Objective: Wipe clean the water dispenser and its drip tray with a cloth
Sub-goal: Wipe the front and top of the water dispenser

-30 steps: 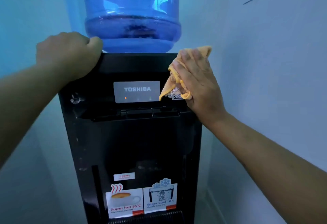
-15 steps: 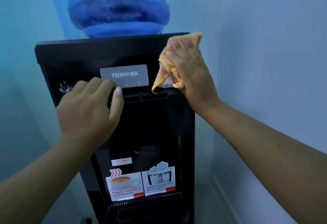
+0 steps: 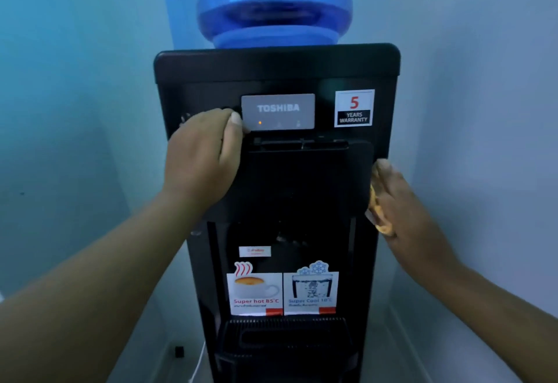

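A black water dispenser (image 3: pixel 277 71) stands in a corner with a blue bottle (image 3: pixel 273 2) on top. Its black drip tray (image 3: pixel 283 329) juts out low on the front, below two hot and cold stickers. My left hand (image 3: pixel 205 159) grips the left edge of the front panel beside the grey brand plate, fingers curled on it. My right hand (image 3: pixel 398 198) presses an orange cloth (image 3: pixel 377 210) flat against the dispenser's right side, at the height of the tap recess. Only a strip of the cloth shows under the palm.
Pale walls close in on the left (image 3: pixel 75 141) and right (image 3: pixel 483 110) of the dispenser. A warranty sticker (image 3: pixel 354 108) sits at the upper right of the front. A white cable (image 3: pixel 197 364) and a small black object (image 3: pixel 179 351) lie on the floor at lower left.
My right hand has slid the cloth down from the upper right front corner to the right side panel, uncovering the warranty sticker. My left hand moved from the top left corner to the panel's left edge.
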Available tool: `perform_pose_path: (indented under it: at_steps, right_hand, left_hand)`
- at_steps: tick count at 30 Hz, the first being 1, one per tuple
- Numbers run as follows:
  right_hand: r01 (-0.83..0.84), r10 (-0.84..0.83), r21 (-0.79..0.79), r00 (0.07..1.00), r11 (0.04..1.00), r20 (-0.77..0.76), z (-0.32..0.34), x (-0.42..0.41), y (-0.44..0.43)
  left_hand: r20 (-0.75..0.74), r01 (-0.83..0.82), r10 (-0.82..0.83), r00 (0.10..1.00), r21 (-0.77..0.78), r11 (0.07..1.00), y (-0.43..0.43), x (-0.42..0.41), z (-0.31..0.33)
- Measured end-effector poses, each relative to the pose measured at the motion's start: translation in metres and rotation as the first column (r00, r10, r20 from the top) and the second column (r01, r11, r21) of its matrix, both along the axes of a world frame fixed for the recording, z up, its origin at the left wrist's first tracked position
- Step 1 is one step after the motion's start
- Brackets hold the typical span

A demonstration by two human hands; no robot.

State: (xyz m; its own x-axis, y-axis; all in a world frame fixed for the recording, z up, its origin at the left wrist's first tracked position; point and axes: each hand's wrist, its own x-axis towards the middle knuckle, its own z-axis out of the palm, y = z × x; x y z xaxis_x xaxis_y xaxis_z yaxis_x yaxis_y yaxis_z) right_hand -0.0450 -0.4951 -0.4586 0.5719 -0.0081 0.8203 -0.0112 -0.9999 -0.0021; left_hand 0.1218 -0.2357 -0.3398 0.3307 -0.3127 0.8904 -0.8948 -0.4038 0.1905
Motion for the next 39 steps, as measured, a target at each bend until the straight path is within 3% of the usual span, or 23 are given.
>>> perform_pose_path:
  at_steps: [1, 3, 5, 7, 8, 11, 13, 18, 23, 27, 31, 33, 35, 37, 39]
  right_hand:
    - [-0.008, 0.009, 0.082, 1.000, 0.997, -0.015, 0.003, -0.009, 0.005]
    - [-0.036, -0.006, 0.191, 0.976, 0.981, 0.216, 0.023, -0.022, 0.026]
    - [-0.106, 0.074, 0.053, 0.901, 0.993, 0.427, 0.050, -0.016, 0.068]
    - [-0.199, 0.248, -0.171, 0.906, 0.965, 0.344, 0.068, 0.014, 0.111]
    - [-0.179, 0.258, -0.285, 0.928, 0.942, 0.269, 0.069, 0.035, 0.126]
    - [0.055, 0.065, -0.516, 0.975, 0.855, 0.212, 0.054, 0.069, 0.133]
    - [0.081, 0.031, -0.585, 0.983, 0.807, 0.179, 0.043, 0.058, 0.108]
    - [0.098, -0.047, -0.534, 0.993, 0.840, 0.108, 0.017, 0.002, 0.050]
    - [-0.082, 0.188, -0.446, 0.962, 0.891, 0.200, 0.054, 0.057, 0.137]
    - [0.066, 0.026, -0.526, 0.986, 0.848, 0.167, 0.054, 0.093, 0.155]
    - [0.113, -0.054, -0.570, 0.991, 0.814, 0.120, 0.042, 0.047, 0.088]
    - [0.135, -0.091, -0.468, 0.989, 0.874, 0.115, 0.035, 0.022, 0.046]
    - [0.117, -0.108, -0.131, 0.991, 0.984, 0.080, 0.031, -0.006, 0.017]
    - [0.146, -0.162, 0.202, 0.984, 0.969, 0.068, 0.041, -0.027, 0.002]
    - [0.139, -0.238, 0.352, 0.937, 0.926, 0.257, 0.065, -0.031, 0.007]
  left_hand:
    - [-0.059, 0.048, -0.050, 0.997, -0.040, 0.998, 0.000, 0.002, 0.001]
    - [-0.156, 0.151, -0.170, 0.973, -0.130, 0.980, 0.001, 0.007, 0.002]
    - [-0.186, 0.207, -0.237, 0.954, -0.168, 0.964, 0.004, 0.012, 0.001]
    - [-0.231, 0.289, -0.341, 0.911, -0.229, 0.929, 0.003, 0.013, 0.000]
    - [-0.259, 0.320, -0.387, 0.885, -0.264, 0.910, 0.003, 0.012, 0.000]
    - [-0.309, 0.354, -0.427, 0.850, -0.266, 0.897, 0.007, 0.013, 0.001]
    - [-0.309, 0.361, -0.413, 0.856, -0.215, 0.908, 0.009, 0.016, 0.002]
    - [-0.346, 0.372, -0.437, 0.830, -0.241, 0.897, 0.005, 0.016, 0.004]
    - [-0.393, 0.427, -0.508, 0.767, -0.277, 0.860, 0.010, 0.019, 0.007]
    - [-0.534, 0.441, -0.536, 0.654, -0.306, 0.844, 0.011, 0.017, 0.016]
    - [-0.504, 0.404, -0.471, 0.724, -0.243, 0.882, 0.004, 0.020, 0.019]
    - [-0.442, 0.335, -0.384, 0.811, -0.186, 0.924, 0.002, 0.021, 0.016]
    - [-0.343, 0.230, -0.248, 0.906, -0.094, 0.969, -0.001, 0.019, 0.014]
    - [-0.285, 0.143, -0.164, 0.944, -0.093, 0.985, -0.005, 0.014, 0.011]
    - [-0.259, 0.096, -0.128, 0.957, -0.133, 0.987, -0.007, 0.012, 0.007]
